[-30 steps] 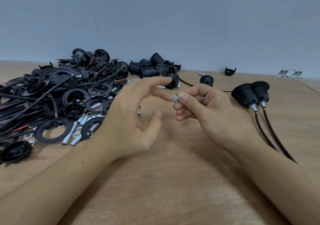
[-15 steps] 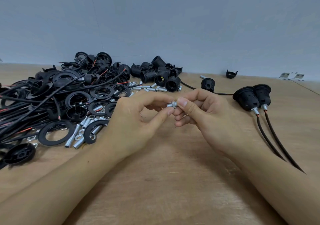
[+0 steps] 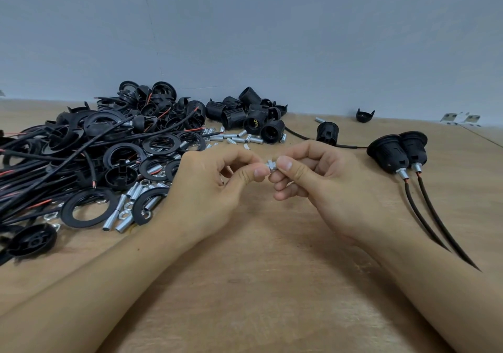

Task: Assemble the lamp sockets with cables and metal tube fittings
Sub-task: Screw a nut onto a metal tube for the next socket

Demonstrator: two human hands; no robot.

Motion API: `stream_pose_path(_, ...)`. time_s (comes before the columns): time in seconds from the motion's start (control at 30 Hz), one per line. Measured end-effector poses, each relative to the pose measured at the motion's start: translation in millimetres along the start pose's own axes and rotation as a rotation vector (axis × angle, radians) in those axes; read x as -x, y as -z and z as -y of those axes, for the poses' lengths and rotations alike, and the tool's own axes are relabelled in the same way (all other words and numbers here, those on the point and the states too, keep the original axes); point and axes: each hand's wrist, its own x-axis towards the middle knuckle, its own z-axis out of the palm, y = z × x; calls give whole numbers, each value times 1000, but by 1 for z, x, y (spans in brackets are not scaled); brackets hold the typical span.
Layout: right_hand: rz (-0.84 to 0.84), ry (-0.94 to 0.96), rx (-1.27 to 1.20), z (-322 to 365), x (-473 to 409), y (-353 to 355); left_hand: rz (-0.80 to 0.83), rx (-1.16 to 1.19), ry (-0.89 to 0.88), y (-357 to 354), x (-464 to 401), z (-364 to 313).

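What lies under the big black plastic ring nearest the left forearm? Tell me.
The big black plastic ring lies on the wooden table, bare wood showing through its hole. A small metal eyelet pokes from its inner edge. Anything beneath the band is covered.

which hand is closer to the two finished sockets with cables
Right. The right hand lies just beside the finished sockets, which stand at its outer side; the left hand is beyond it, by the parts pile.
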Motion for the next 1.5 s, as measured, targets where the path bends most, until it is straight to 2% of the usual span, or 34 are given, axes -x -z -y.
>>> stream_pose_path(0.67,17,84,-81,8,4,-1,-117,9,-213,6,-3,-3)
stream_pose_path(0.77,22,102,-67,10,5,-1,-43,119,-193,7,-3,-4)
stream_pose_path(0.9,8,86,-4,11,6,-3,16,82,-217,4,-2,-3)
stream_pose_path(1.07,-11,202,180,11,9,-6,36,163,-71,-2,0,0)
stream_pose_path(1.27,-16,281,242,7,11,-11,77,104,33,-1,-1,1)
stream_pose_path(1.37,-42,296,234,7,9,-10,80,120,10,-1,-1,0)
stream_pose_path(1.5,-89,299,230,8,8,-6,211,150,-48,-3,2,1)
